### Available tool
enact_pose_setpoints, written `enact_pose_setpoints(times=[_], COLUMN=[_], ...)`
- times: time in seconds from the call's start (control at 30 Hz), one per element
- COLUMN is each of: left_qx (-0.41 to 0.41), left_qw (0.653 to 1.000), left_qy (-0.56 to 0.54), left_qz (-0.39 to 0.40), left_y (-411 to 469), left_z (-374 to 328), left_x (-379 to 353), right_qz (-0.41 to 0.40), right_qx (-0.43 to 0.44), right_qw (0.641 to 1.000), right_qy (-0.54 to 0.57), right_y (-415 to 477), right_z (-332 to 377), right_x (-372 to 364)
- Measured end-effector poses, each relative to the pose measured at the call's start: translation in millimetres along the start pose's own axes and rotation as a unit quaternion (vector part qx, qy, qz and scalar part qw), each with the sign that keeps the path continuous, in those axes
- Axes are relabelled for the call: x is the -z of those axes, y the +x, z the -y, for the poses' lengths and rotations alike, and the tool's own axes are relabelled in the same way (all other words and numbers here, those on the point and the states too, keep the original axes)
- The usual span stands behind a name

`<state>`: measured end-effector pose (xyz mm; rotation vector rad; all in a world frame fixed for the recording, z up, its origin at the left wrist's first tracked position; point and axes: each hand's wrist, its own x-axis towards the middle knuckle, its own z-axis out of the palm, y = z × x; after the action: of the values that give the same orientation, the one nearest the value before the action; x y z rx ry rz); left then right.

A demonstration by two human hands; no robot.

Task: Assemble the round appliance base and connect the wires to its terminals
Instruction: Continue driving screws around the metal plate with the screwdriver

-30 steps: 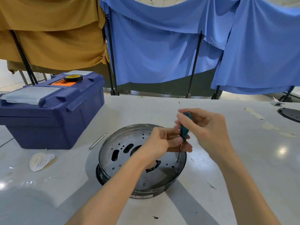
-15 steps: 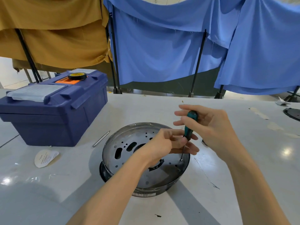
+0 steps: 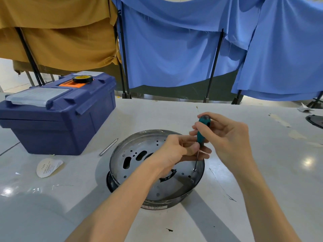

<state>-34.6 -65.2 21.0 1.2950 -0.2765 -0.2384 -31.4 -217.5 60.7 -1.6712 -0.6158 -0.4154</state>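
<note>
1. Base sits on the table, unclamped.
2. Left hand curled, pinching the screwdriver shaft.
3. Right hand wrapped round its handle, tip on a rim screw. Tilt or push too hard and it'll likely slip off, or the base spins.

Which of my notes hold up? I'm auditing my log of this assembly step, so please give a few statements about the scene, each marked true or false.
1. The right hand grips a teal-handled screwdriver. True.
2. The screwdriver's tip hangs outside the round base. False: it meets a screw inside the base, near its right rim.
3. A black tape roll sits on the blue toolbox. True.
4. The toolbox lid stands open. False: it is closed.
5. The left hand rests on the toolbox. False: it pinches the screwdriver's shaft above the base.
</note>
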Motion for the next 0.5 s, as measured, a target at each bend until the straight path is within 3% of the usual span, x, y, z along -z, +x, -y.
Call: enact_pose_setpoints(times=[0.1,0.17,0.3,0.37,0.5], left_qx=[-0.016,-0.015,-0.007,-0.010,-0.031], left_qw=[0.999,0.998,1.000,1.000,0.999], left_qy=[0.011,0.034,0.013,0.009,0.022], left_qz=[-0.046,-0.046,0.016,0.024,-0.014], left_y=[3.6,3.8,0.0,0.0,2.7], left_z=[1.9,3.2,1.9,1.2,3.0], left_x=[-4.5,-4.7,0.9,2.6,-1.6], right_qz=[-0.119,-0.140,0.024,0.042,-0.098], right_qx=[0.005,0.011,-0.040,-0.026,-0.003], right_qw=[0.986,0.977,0.998,0.999,0.989], right_qy=[-0.113,-0.162,-0.033,-0.019,-0.111], right_y=[-2.3,-0.8,5.2,4.5,-3.6], right_z=[-3.5,-2.1,8.2,8.0,5.4], right_x=[-17.4,-20.5,0.9,4.0,-12.8])
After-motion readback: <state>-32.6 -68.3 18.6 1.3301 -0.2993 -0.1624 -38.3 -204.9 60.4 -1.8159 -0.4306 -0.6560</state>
